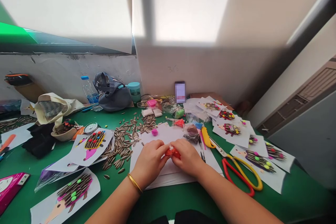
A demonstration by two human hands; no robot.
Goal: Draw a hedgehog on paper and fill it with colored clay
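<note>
Sunflower seeds point(121, 143) left of paper sheet point(160, 136), scissors point(217, 148) right of it

We find the view worn on the person's head, looking forward and down from above the left hand point(150, 162) and right hand point(187, 157). We record both forearms point(118, 203) entering from the bottom edge, which places the camera close behind the hands. We note that it faces a green work table point(296, 199), with the wall point(199, 73) beyond it. We observe a roller blind point(191, 7) filling the upper frame, so the view tilts high enough to take in the window.
</note>
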